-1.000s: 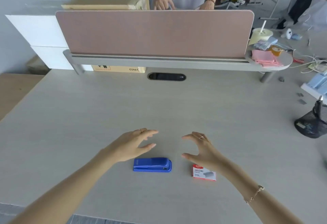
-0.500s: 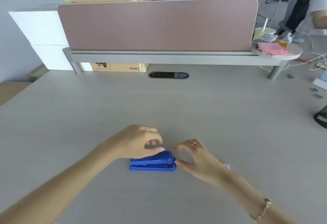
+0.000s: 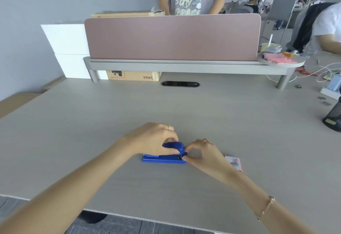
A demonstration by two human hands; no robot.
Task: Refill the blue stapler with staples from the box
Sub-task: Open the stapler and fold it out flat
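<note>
The blue stapler (image 3: 164,158) lies flat on the pale desk (image 3: 166,108) near the front middle. My left hand (image 3: 153,139) grips its top cover, which is tilted up a little from the base. My right hand (image 3: 204,152) pinches the stapler's right end with thumb and forefinger. The small red and white staple box (image 3: 234,162) lies on the desk just right of my right hand, partly hidden behind my wrist.
A pink divider panel (image 3: 171,38) on a grey shelf crosses the back of the desk, with a person standing behind it. A black mesh pen holder (image 3: 333,115) stands at the right edge. Cables and small items lie at the back right.
Both hands came down from above the desk onto the stapler. My left hand took the top cover and lifted it slightly; my right hand closed on the right end.
</note>
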